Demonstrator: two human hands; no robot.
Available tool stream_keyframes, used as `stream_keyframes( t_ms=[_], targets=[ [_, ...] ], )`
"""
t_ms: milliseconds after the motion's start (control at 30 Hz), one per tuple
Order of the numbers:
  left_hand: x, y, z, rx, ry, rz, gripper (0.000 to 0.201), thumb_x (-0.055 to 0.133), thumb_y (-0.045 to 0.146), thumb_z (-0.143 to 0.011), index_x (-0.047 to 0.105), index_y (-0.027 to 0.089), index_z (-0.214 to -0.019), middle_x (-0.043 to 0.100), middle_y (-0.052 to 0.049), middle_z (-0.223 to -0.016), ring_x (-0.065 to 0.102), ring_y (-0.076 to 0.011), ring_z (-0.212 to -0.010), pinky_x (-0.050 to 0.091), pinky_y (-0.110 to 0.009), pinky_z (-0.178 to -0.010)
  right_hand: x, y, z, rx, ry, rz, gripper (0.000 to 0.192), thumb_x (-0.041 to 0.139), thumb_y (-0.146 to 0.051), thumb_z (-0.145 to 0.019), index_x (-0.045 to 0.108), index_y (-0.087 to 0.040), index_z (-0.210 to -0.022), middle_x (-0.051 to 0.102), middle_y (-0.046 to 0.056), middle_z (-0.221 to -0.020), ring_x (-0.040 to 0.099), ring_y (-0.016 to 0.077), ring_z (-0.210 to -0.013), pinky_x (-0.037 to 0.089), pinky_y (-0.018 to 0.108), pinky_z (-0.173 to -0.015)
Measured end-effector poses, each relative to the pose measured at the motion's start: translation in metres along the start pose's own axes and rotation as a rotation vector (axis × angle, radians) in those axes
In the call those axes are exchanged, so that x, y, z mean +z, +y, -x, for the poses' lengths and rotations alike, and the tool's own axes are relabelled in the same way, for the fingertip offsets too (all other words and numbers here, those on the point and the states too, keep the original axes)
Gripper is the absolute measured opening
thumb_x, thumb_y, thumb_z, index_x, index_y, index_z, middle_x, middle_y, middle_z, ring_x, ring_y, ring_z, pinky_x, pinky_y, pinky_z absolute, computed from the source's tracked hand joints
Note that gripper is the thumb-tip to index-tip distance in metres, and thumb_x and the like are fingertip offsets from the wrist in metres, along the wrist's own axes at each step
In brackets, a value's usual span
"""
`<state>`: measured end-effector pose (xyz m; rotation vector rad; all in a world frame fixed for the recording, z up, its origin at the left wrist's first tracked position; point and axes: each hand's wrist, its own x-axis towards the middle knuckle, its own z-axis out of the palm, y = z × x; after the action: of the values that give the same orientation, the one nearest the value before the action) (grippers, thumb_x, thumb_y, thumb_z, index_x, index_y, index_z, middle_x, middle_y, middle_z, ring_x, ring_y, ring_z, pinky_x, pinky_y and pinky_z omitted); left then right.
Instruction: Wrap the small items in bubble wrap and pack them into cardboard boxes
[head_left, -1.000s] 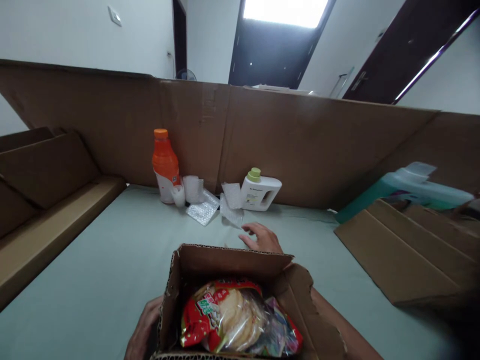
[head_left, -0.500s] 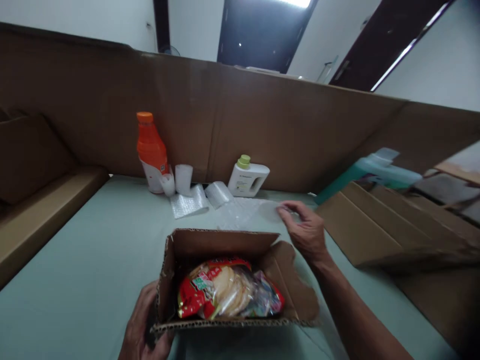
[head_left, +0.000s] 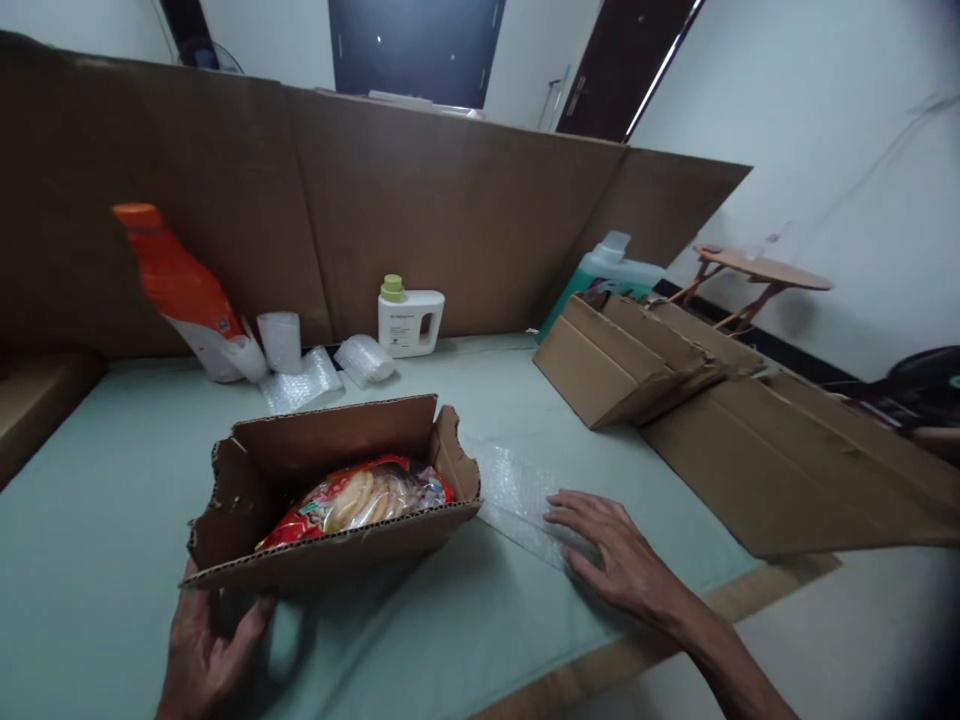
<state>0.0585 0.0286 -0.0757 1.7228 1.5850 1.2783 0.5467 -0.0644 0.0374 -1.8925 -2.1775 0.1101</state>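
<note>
The person's left hand (head_left: 206,650) grips the near left corner of an open cardboard box (head_left: 330,500), fingers curled up against its wall, so the box sits tilted with that corner lifted and its opening turned towards the person. Inside lies a snack packet (head_left: 356,497) in red wrapping, resting flat along the bottom, which seems to be why it stays put despite the tilt.

The right hand (head_left: 607,555) lies open and flat on a sheet of bubble wrap (head_left: 517,490), fingers spread and pressing it down on the green table top (head_left: 90,560) near the near edge, just beside the box's right wall. It clasps nothing; the palm merely pins the sheet, whose left end runs up to the box.

Along the far edge, against a tall cardboard screen (head_left: 450,220), stand an orange bottle (head_left: 180,290) leaning, a few rolls of bubble wrap (head_left: 300,365) and a white jug with a green cap (head_left: 409,320). Towards the right edge lie flattened cardboard boxes (head_left: 675,370), stacked, with a teal container (head_left: 611,270) behind them.
</note>
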Motion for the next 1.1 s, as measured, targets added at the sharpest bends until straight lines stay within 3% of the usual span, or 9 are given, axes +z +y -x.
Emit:
stream_keyframes(
  t_ms=[133,267,433,600,700,833,967,1100],
  targets=[
    [-0.006,0.010,-0.003,-0.103,-0.085,-0.010,0.060,0.068,0.061,-0.074,0.061,0.022,-0.118,0.068,-0.010,-0.107,0.061,-0.0353,-0.113,0.046,-0.053,-0.105,-0.003,-0.030,-0.039,0.019,-0.007,-0.222,0.039,0.060,-0.038,-0.090,0.066,-0.027,-0.127,0.067,0.010,-0.133,0.061,0.0294,-0.123,0.048,0.051,-0.103],
    [-0.002,0.027,0.004,-0.186,-0.172,-0.036,0.062,0.067,0.065,-0.070,0.065,0.020,-0.112,0.071,-0.013,-0.100,0.063,-0.0397,-0.110,0.049,-0.057,-0.100,0.023,-0.070,-0.077,-0.107,-0.093,-0.478,0.073,0.073,-0.034,-0.078,0.048,-0.024,-0.146,0.056,0.012,-0.145,0.056,0.0326,-0.129,0.048,0.051,-0.106],
    [0.011,0.037,-0.005,-0.192,-0.158,-0.039,0.055,0.068,0.059,-0.069,0.065,0.019,-0.106,0.072,-0.014,-0.094,0.066,-0.0396,-0.104,0.052,-0.057,-0.096,0.054,-0.100,-0.099,-0.067,-0.054,-0.721,0.072,0.065,-0.019,-0.081,0.041,-0.025,-0.149,0.057,0.012,-0.144,0.056,0.0321,-0.128,0.050,0.050,-0.104],
    [0.027,0.043,-0.059,-0.126,-0.107,0.013,0.049,0.067,0.051,-0.069,0.061,0.018,-0.105,0.072,-0.014,-0.103,0.068,-0.0346,-0.101,0.055,-0.049,-0.090,0.069,-0.103,-0.138,-0.053,0.050,-0.787,0.059,0.063,-0.019,-0.080,0.052,-0.023,-0.138,0.060,0.010,-0.141,0.056,0.0319,-0.128,0.047,0.050,-0.107],
    [0.037,0.045,-0.077,-0.118,-0.084,0.053,0.048,0.066,0.047,-0.070,0.059,0.016,-0.106,0.071,-0.013,-0.102,0.068,-0.0306,-0.095,0.056,-0.045,-0.085,0.074,-0.104,-0.160,-0.023,0.050,-0.832,0.055,0.064,-0.021,-0.078,0.056,-0.023,-0.133,0.063,0.010,-0.136,0.060,0.0311,-0.123,0.050,0.048,-0.104],
    [0.040,0.044,-0.076,-0.148,-0.050,0.075,0.045,0.067,0.049,-0.072,0.059,0.016,-0.103,0.069,-0.011,-0.096,0.067,-0.0279,-0.089,0.056,-0.041,-0.079,0.080,-0.100,-0.163,-0.018,0.044,-0.801,0.050,0.064,-0.025,-0.080,0.059,-0.022,-0.130,0.066,0.011,-0.132,0.064,0.0308,-0.117,0.052,0.048,-0.100],
    [0.038,0.051,-0.074,-0.120,-0.059,0.076,0.047,0.067,0.046,-0.074,0.057,0.017,-0.110,0.067,-0.010,-0.104,0.065,-0.0269,-0.096,0.054,-0.038,-0.082,0.085,-0.081,-0.146,0.000,0.077,-0.629,0.059,0.067,-0.030,-0.078,0.055,-0.022,-0.136,0.062,0.014,-0.137,0.058,0.0333,-0.125,0.047,0.054,-0.106],
    [0.041,0.054,-0.074,-0.096,-0.056,0.098,0.045,0.066,0.042,-0.075,0.055,0.018,-0.111,0.066,-0.008,-0.105,0.065,-0.0264,-0.100,0.054,-0.038,-0.088,0.068,-0.069,-0.144,0.070,0.133,-0.651,0.055,0.062,-0.037,-0.086,0.054,-0.023,-0.139,0.061,0.014,-0.139,0.059,0.0311,-0.125,0.050,0.051,-0.102]
  ],
)
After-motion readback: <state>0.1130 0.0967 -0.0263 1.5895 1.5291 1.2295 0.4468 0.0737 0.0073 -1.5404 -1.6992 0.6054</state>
